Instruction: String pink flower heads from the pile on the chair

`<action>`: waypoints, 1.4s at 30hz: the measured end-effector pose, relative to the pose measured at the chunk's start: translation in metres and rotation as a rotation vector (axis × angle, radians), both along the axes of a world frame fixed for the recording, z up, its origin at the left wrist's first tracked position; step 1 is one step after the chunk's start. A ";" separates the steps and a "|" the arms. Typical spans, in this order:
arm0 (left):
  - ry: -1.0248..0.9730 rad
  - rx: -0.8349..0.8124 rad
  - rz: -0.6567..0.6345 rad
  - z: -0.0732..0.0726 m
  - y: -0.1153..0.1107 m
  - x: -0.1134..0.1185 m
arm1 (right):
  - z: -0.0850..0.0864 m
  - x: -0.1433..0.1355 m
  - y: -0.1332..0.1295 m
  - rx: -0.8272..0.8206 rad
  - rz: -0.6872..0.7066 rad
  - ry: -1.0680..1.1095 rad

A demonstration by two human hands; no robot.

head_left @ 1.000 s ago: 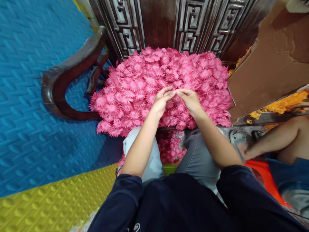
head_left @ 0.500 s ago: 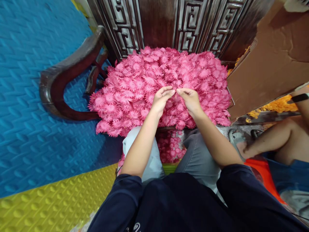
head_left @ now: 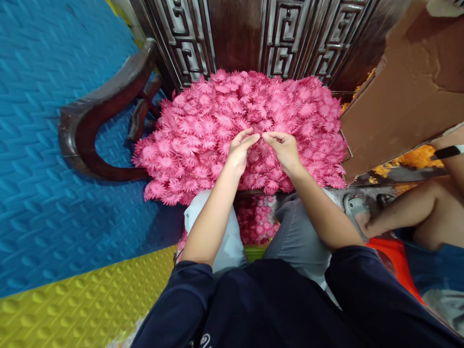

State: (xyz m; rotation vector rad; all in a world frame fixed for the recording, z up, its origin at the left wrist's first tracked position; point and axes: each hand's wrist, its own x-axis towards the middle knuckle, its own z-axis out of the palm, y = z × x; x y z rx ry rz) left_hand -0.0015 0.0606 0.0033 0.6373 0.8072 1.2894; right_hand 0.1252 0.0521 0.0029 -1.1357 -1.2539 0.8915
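Observation:
A wide heap of pink flowers [head_left: 203, 125] covers the seat in front of my knees. Over its middle my left hand [head_left: 240, 146] is held with thumb and fingers drawn together in a pinch. My right hand [head_left: 282, 147] faces it, also pinched, the two sets of fingertips nearly touching. Whatever lies between the fingertips is too small to make out against the pink. More pink flowers [head_left: 266, 217] lie lower down, between my legs.
A dark curved wooden armrest [head_left: 81, 140] stands left of the heap, with a carved wooden back [head_left: 237, 34] behind. Brown cardboard [head_left: 402, 96] leans at the right, near orange flowers [head_left: 416, 157] and another person's bent leg [head_left: 416, 205].
My fingertips have shifted slightly to the left and closer together. The left hand's fingers have lifted a little from its thumb. At the right, the other person's arm and leg have moved slightly.

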 end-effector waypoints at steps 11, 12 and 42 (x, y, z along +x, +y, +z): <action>-0.131 -0.047 -0.133 -0.002 0.001 -0.004 | 0.004 0.000 -0.002 -0.091 0.122 0.044; -0.149 -0.053 -0.145 -0.003 0.002 -0.004 | 0.004 -0.001 -0.002 -0.097 0.126 0.052; -0.097 0.025 -0.218 0.002 -0.003 -0.007 | 0.009 0.000 -0.005 -0.099 0.132 0.156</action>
